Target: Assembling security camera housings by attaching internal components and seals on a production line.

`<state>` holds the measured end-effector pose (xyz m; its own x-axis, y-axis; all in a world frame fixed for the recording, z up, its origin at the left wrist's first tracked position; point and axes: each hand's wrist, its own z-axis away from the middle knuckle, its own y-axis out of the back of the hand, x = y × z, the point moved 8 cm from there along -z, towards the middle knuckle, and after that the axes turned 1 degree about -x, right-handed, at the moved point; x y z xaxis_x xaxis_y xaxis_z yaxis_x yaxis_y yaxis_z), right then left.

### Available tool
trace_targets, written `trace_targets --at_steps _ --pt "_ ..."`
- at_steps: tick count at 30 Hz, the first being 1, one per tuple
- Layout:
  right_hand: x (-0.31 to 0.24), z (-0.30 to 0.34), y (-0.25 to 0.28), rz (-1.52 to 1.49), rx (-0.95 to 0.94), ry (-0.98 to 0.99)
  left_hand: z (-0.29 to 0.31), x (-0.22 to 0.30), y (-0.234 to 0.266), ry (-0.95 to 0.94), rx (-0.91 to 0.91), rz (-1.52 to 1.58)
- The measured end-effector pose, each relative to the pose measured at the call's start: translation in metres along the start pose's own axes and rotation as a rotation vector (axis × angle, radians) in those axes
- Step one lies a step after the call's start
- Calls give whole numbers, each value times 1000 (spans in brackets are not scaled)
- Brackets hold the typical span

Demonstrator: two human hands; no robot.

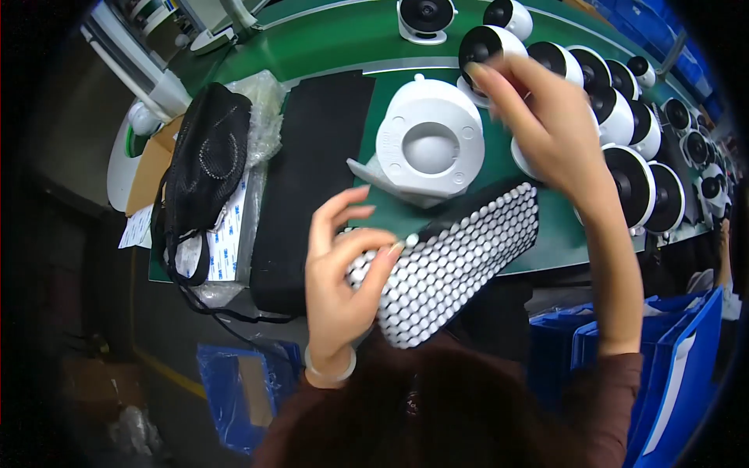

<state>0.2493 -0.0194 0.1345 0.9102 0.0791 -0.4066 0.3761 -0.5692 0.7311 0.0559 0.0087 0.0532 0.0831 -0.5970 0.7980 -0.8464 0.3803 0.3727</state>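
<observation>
The left hand (339,273) is nearly pinched shut, thumb and forefinger meeting at a small white dot (412,240), which sits at the far edge of the sheet of white dots (456,273); the delicate grip suits a piece so little, leaving the other fingers curled loosely clear. That sheet lies aslant at the near side, its near end reaching past the green table (335,37), probably so the rows are within easy reach of the body. The right hand (550,121) is stretched toward the far right, fingers half bent (and blurred, so I cannot tell whether they touch or grip) over the black face of a round white unit (477,48). More round units (667,199) are grouped at the right, mostly facing the near side, perhaps for convenient picking up. Between the hands, just beyond the sheet, stands a white holder (429,109) with a round recess, seemingly set centrally so either arm can get to it. A black mat (316,179) lies left of it, plausibly as protection.
</observation>
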Motion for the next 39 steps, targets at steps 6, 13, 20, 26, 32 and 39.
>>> trace_targets --at_steps 6,13,20,26,32,39 --pt "-29 84 -16 -409 -313 59 -2 18 -3 -51 -133 144" --pt "-16 95 -24 -450 -341 -54 -7 50 -27 -289 -266 -329" --pt "-36 88 -12 -401 -136 92 -10 38 -32 -131 -264 -3" --pt "-33 86 -15 -375 -177 57 -13 39 -35 -146 -268 -49" --pt "-42 92 -14 -185 -58 115 -14 32 -33 -72 -229 -19" --pt "-46 94 -15 -159 -27 163 -13 23 -35 0 -245 29"
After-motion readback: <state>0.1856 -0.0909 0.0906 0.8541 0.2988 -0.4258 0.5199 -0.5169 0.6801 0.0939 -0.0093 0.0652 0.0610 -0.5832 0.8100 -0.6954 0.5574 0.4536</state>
